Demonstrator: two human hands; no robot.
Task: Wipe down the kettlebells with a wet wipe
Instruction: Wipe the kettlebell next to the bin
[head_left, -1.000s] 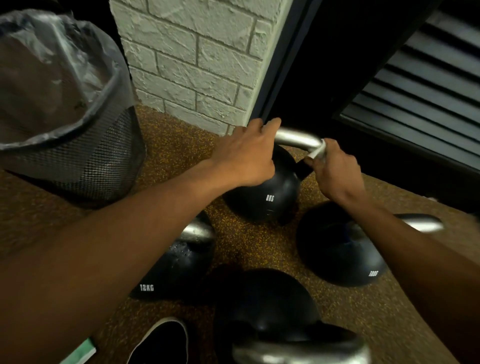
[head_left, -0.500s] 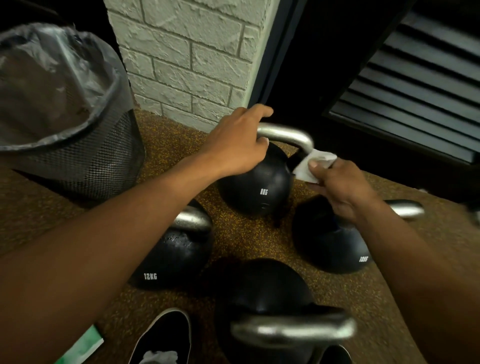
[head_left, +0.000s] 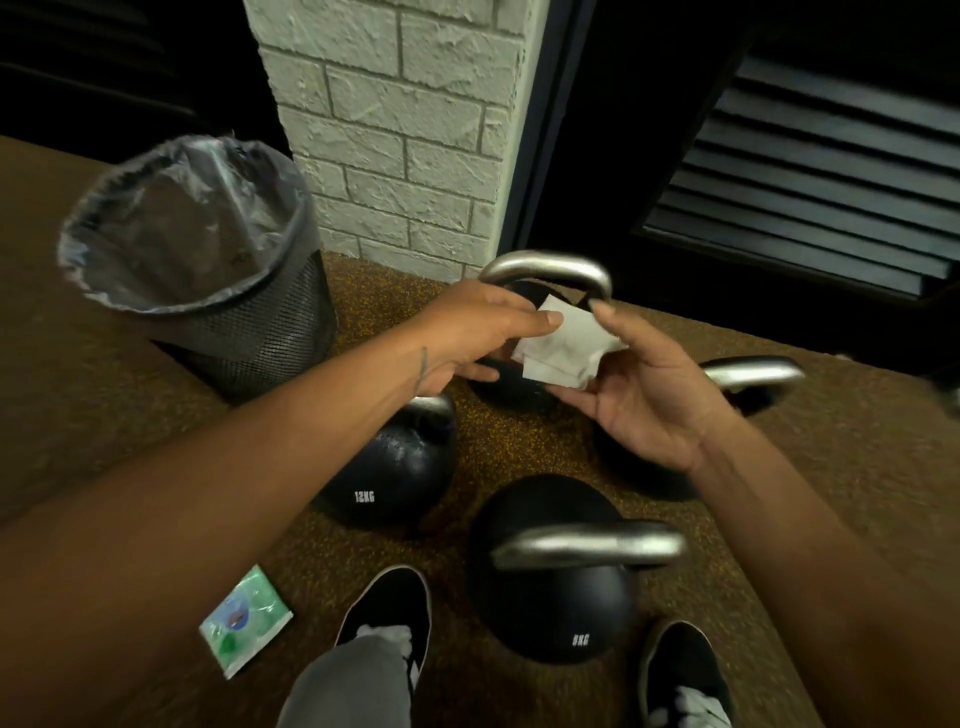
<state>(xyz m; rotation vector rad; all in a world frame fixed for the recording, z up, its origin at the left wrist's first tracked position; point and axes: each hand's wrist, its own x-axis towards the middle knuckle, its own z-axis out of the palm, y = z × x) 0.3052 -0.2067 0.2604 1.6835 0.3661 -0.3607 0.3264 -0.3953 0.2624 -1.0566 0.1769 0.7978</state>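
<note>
I log both arms outstretched. Left hand (head_left: 467, 332) fingers pinch the wet wipe (head_left: 563, 343); right hand (head_left: 649, 395), palm up, fingers pinch its far edge. A kettlebell (head_left: 545, 267) stands just beyond the fingers.

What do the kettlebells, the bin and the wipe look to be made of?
Kettlebells: black bodies with a dull coating, likely painted iron or rubber; handles bare silvery metal with glints.
Bin: black wire mesh, holes visible, lined with a thin crinkled plastic bag.
Wipe: white, limp, creased, probably non-woven cloth.
</note>
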